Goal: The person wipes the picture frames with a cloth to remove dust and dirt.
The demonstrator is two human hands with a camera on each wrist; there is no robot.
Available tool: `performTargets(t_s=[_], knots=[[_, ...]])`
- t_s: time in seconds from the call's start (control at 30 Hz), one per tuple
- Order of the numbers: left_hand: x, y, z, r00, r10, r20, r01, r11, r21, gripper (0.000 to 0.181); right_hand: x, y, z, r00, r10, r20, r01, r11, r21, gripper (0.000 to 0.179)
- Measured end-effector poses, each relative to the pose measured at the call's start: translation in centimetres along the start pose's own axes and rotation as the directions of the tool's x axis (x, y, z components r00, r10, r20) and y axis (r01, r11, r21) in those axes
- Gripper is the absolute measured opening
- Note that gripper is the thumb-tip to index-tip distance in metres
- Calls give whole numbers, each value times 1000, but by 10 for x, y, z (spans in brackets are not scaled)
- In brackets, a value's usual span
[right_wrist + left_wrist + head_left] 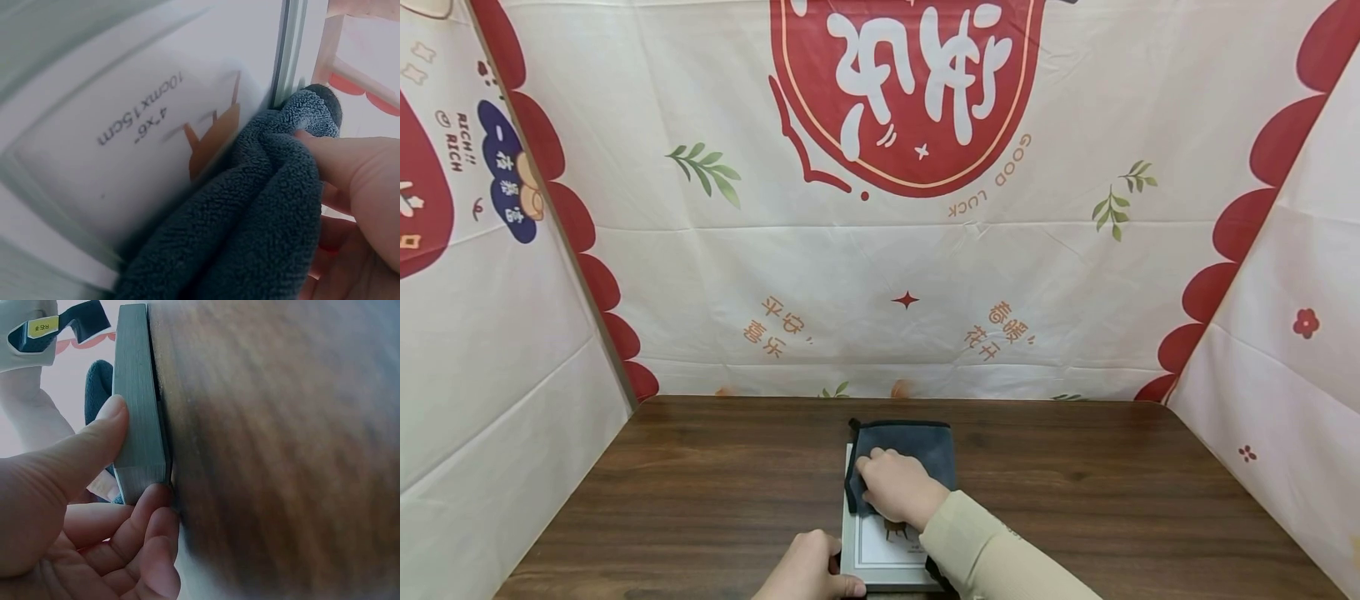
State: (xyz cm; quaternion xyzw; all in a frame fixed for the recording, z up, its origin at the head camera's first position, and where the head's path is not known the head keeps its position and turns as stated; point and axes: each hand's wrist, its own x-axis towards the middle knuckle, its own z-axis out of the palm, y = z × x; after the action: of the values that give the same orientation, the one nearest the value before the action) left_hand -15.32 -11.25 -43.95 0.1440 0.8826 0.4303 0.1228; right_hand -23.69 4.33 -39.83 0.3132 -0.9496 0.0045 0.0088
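A light grey picture frame (891,577) lies on the brown table, its front face up. My left hand (808,568) grips the near left corner; in the left wrist view the thumb presses the edge of the frame (134,406) and curled fingers touch its underside corner. A dark blue-grey cloth (925,446) covers the far part of the frame. My right hand (898,485) holds the bunched cloth (269,200) against the frame's face, near its left border. The printed insert (125,134) shows a brown figure and "10cmx15cm", partly hidden by the cloth.
The wooden table (722,475) extends to both sides of the frame. White printed fabric (850,275) hangs behind it, with more fabric walls at the left and right. A black strap with a yellow label (44,326) is on the right wrist.
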Motion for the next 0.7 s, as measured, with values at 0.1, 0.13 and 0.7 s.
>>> performTargets(t_s=[0.1, 0.13, 0.7], knots=[[0, 0, 0, 1000, -11, 2, 11, 1000, -3, 26, 1, 1, 1, 1000, 0, -5, 0, 1000, -3, 30], [0, 0, 0, 1000, -16, 2, 16, 1000, -3, 26, 1, 1, 2, 1000, 0, -6, 0, 1000, -3, 29], [1, 1, -1, 999, -49, 17, 49, 998, -32, 24, 5, 3, 6, 998, 1, -70, -5, 999, -51, 30]])
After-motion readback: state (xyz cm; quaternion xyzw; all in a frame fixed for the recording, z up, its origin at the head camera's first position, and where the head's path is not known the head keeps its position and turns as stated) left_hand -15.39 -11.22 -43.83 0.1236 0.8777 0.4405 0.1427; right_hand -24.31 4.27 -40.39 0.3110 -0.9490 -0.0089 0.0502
